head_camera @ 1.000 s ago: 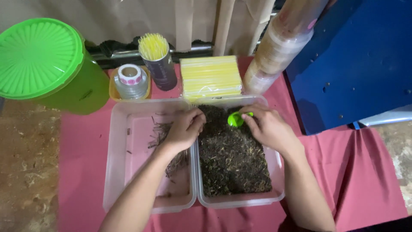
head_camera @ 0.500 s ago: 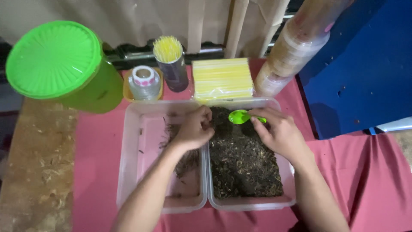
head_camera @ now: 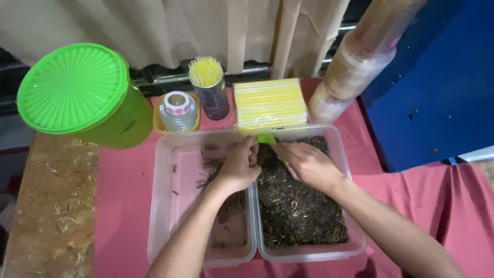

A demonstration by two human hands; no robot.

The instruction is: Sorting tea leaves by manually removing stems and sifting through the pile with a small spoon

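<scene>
We look down on two clear plastic tubs side by side on a pink cloth (head_camera: 123, 206). The right tub (head_camera: 355, 242) is nearly full of dark, crumbly dried plant matter (head_camera: 298, 206); the left tub (head_camera: 164, 206) holds only a thin scatter of the same stuff along its right side. Our left hand (head_camera: 237, 166) hovers over the shared rims of the tubs, fingers curled tight into a loose fist; whether anything is pinched inside it we cannot tell. Our right hand (head_camera: 306, 163) lies over the far end of the right tub, fingers closed around a small green scoop (head_camera: 266, 139), of which only the bright tip shows at the tub's back edge, just beside the left knuckles. Behind the tubs sits a flat stack of yellow straws (head_camera: 270, 103) touching the right tub's far rim. Left of it stands a dark cup of yellow straws (head_camera: 208, 85), then a roll of stickers (head_camera: 176, 105) on a small yellow dish. A large green lidded container (head_camera: 77, 90) stands at far left. A leaning stack of clear lidded cups (head_camera: 360, 56) rests against a blue panel (head_camera: 437, 77).
</scene>
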